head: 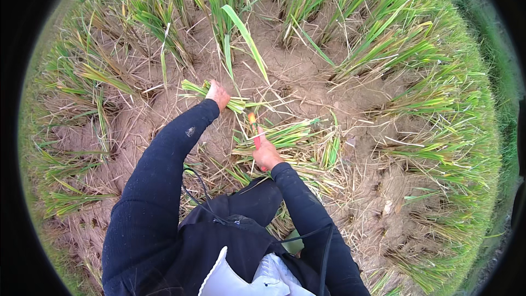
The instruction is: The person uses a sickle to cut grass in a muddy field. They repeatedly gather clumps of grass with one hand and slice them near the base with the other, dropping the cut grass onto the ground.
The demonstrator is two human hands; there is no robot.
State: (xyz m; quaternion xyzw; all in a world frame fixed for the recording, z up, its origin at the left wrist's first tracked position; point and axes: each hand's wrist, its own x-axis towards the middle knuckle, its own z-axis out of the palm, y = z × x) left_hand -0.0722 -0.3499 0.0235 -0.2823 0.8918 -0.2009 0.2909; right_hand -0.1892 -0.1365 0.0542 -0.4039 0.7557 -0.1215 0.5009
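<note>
My left hand (219,95) grips a small bundle of cut green stalks (237,105) just above the muddy ground. Below and to the right of it, my right hand (266,154) is closed around a red and orange handle (257,142) of a tool, whose blade I cannot make out. The orange end of the tool points up toward the cut ends of the held bundle. Beside my right hand, a heap of cut stalks (291,135) lies on the ground.
Standing clumps of cut green stubble (222,4) ring the bare brown soil (287,63) ahead and to both sides. Dry straw is strewn over the mud. A dark-clothed knee (257,201) and a white cloth (242,279) are at the bottom.
</note>
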